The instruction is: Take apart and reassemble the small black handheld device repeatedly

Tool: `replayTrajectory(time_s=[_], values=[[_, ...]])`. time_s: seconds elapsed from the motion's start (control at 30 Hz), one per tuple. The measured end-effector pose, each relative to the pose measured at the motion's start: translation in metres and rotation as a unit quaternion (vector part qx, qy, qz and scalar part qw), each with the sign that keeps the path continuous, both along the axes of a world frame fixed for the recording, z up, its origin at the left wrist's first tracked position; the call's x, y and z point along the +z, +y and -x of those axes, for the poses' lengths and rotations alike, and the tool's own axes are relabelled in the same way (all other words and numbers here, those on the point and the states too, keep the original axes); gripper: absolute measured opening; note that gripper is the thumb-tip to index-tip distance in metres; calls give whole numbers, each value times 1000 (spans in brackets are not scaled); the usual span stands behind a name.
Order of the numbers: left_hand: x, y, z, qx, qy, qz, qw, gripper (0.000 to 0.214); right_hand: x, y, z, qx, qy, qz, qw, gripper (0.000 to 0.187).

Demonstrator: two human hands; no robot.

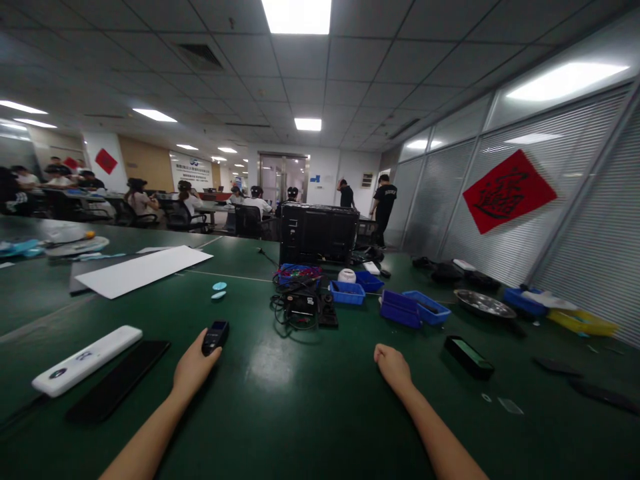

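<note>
In the head view my left hand (pixel 194 365) is closed around a small black handheld device with a little screen (pixel 216 337), just above or on the green table (pixel 300 400). My right hand (pixel 393 365) is curled into a fist by the table, and nothing shows in it. To the left of my left hand lie a black flat slab (pixel 120 380) and a long white device (pixel 87 360) with a cable. A black box with a green inside (pixel 469 357) lies to the right of my right hand.
Ahead stand a black monitor (pixel 319 233), a tangle of cables and a black adapter (pixel 300 304), and blue trays (pixel 347 293). A metal dish (pixel 484 303) and a yellow tray (pixel 583 322) sit at right. White board (pixel 145 270) lies left. People (pixel 384 203) are in the background.
</note>
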State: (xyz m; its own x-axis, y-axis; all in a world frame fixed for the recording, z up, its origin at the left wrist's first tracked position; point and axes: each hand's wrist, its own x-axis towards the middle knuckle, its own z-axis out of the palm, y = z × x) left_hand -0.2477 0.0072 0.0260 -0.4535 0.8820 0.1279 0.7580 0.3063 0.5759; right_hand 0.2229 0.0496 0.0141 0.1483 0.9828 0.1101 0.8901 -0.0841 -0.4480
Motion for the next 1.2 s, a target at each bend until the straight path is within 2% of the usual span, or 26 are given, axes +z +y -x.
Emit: replayTrajectory(time_s=[0.43,0.73,0.83,0.97,1.2], values=[[0,-4,-26,-74,9,-11,997,67,3,-3,2,21,2,14,1000,27],[2,-6,-40,-94,36,-20,995,65,-1,3,-1,14,-37,-11,999,24],[5,-7,-42,-92,33,-12,995,65,-1,3,-4,5,-51,-35,998,23],[7,-9,-44,-93,35,-3,995,66,0,-1,-7,-12,-97,-110,989,21],[2,-7,-43,-99,25,-11,995,67,-2,4,-13,-27,-127,-183,974,23]])
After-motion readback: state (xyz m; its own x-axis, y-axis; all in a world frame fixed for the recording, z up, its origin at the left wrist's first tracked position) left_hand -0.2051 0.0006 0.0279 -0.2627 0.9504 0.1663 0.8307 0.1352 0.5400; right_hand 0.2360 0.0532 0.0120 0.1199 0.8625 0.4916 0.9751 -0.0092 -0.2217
